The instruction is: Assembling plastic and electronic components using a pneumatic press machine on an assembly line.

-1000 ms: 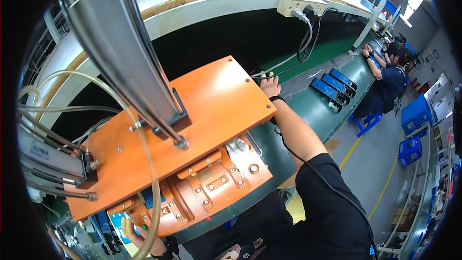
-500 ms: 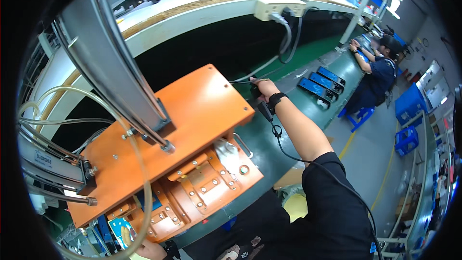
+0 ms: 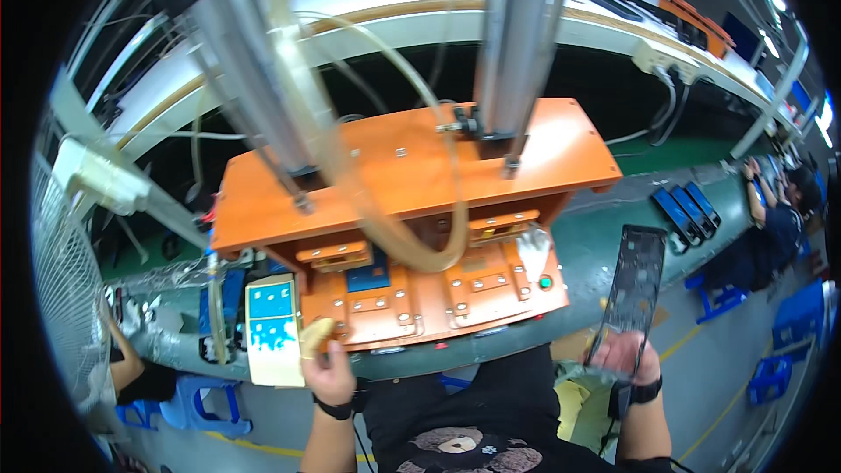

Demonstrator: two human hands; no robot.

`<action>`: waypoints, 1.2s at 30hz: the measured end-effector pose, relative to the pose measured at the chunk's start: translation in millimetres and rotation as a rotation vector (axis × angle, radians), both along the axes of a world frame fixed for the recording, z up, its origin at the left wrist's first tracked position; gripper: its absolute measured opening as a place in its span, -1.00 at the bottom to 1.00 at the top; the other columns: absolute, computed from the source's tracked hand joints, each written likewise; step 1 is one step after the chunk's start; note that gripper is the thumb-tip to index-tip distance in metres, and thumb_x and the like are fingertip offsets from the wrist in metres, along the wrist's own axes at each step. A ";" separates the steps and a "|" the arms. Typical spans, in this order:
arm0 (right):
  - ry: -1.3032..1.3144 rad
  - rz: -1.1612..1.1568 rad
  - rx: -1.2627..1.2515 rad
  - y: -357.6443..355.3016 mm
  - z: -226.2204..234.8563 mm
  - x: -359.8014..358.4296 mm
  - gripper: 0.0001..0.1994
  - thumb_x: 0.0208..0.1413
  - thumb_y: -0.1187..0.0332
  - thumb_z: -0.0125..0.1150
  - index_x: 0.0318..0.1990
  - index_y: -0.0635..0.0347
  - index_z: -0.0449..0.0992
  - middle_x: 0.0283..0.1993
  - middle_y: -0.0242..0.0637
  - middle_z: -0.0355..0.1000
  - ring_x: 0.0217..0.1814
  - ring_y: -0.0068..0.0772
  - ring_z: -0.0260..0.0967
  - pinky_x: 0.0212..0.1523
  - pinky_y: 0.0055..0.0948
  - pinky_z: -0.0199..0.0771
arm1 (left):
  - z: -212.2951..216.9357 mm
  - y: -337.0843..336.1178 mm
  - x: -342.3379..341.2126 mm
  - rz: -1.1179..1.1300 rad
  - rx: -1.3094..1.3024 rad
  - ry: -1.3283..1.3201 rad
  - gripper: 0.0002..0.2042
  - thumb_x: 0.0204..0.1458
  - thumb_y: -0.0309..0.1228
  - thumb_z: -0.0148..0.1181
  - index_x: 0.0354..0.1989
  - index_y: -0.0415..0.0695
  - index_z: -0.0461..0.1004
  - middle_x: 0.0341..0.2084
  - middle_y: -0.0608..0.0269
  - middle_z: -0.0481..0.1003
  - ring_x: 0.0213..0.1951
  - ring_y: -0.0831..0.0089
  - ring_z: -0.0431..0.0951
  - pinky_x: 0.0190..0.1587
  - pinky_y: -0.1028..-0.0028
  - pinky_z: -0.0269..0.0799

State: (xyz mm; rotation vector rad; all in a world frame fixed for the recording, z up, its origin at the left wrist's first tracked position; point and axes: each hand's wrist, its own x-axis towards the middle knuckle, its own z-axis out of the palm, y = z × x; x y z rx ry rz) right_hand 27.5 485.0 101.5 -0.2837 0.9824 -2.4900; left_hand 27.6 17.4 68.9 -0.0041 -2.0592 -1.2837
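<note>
My right hand (image 3: 626, 357), off the right end of an orange press (image 3: 561, 144), grips the lower end of a thin dark phone frame (image 3: 639, 271). The frame stands nearly upright, its detailed inner side showing. By the press's front left corner is my left hand (image 3: 328, 375), with yellowish covers on its fingers. Its fingers point up, apart from the thumb, and nothing shows in them. Beside it lies a cream sheet with blue stickers (image 3: 270, 302). Inside the press, a blue flat piece (image 3: 368, 273) rests at the left fixture (image 3: 377, 307); the right fixture (image 3: 482, 293) shows bare orange metal.
Two metal cylinders (image 3: 512, 44) and a looping clear hose (image 3: 412, 254) rise over the press. A green button (image 3: 546, 282) sits at its right front. Several blue-faced phone parts (image 3: 686, 210) lie on the green bench to the right. Other people sit at both sides.
My view has swung left and down to face the press. My right hand has come back from the bench beyond the press and now holds the phone frame. My left hand is beside the sticker sheet.
</note>
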 end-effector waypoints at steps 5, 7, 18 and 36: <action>0.016 0.543 -0.080 -78.8 -21.3 12.4 -0.06 -0.21 0.41 0.51 0.34 0.36 0.05 0.33 -0.01 0.13 0.34 0.05 0.13 0.30 0.01 0.12 | 60.0 43.0 21.3 -0.667 -0.310 -0.011 -0.48 -0.29 -0.20 0.46 -0.09 -0.12 0.51 -0.08 0.12 0.49 0.01 -0.01 0.46 0.04 0.14 0.37; 0.012 0.671 -0.118 -122.4 -30.2 3.1 -0.10 -0.15 0.36 0.51 0.33 0.28 0.08 0.28 -0.10 0.20 0.32 -0.12 0.17 0.33 -0.06 0.10 | 57.6 64.3 39.2 -0.837 -0.370 -0.019 -0.19 -0.38 -0.07 0.51 0.16 -0.04 0.36 0.21 0.04 0.24 0.24 -0.06 0.23 0.20 0.01 0.21; 0.008 0.867 -0.164 -215.0 -47.3 -33.1 -0.22 0.04 0.27 0.34 0.36 0.22 0.03 0.27 -0.03 0.24 0.33 -0.20 0.17 0.25 -0.26 0.19 | 70.7 21.9 22.8 -0.714 -0.494 -0.118 -0.38 -0.20 -0.32 0.45 0.11 -0.14 0.38 0.06 0.09 0.42 0.16 0.11 0.40 0.12 0.18 0.31; 0.258 0.562 0.300 -177.8 -43.6 -12.8 -0.42 0.19 0.42 0.14 0.33 0.30 0.12 0.16 -0.17 0.34 0.17 -0.38 0.29 0.21 -0.36 0.24 | 68.1 -36.6 -44.7 -0.580 -0.621 -0.095 -0.45 -0.28 -0.48 0.47 0.00 -0.17 0.43 -0.07 0.09 0.47 0.12 0.04 0.42 0.12 0.21 0.38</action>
